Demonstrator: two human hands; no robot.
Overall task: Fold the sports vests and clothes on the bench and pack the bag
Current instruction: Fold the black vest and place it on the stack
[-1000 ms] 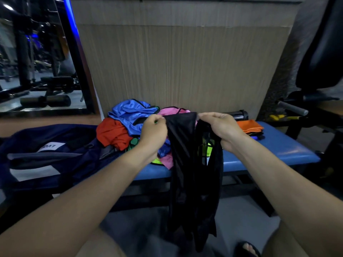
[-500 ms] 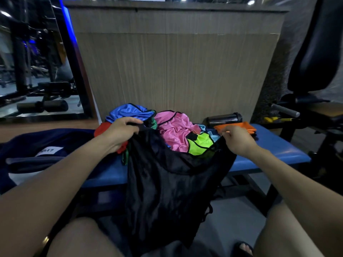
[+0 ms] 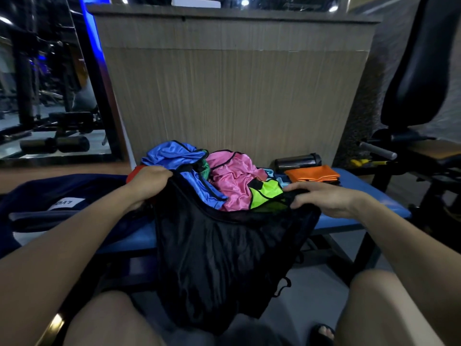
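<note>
Your left hand (image 3: 149,182) reaches forward with its fingers curled over one top corner of a black sports vest (image 3: 224,258), gripping it near the heap of clothes. Your right hand (image 3: 321,198) is stretched out to the right, palm down, pinching the vest's other top corner between thumb and fingers. The vest hangs spread between both hands, its upper edge lying over the front of the blue padded bench (image 3: 369,196) and its lower part draped toward your knees.

Behind it on the bench sits a crumpled pile: a blue vest (image 3: 172,153), a pink vest (image 3: 232,178) and a neon-yellow vest (image 3: 267,193). A folded orange vest (image 3: 313,174) lies to the right, with a dark bottle (image 3: 298,161) on its side just behind it. At the left end rests a navy bag (image 3: 62,196) bearing a white label (image 3: 66,203) (its print looks upside down and is too blurred to read).
</note>
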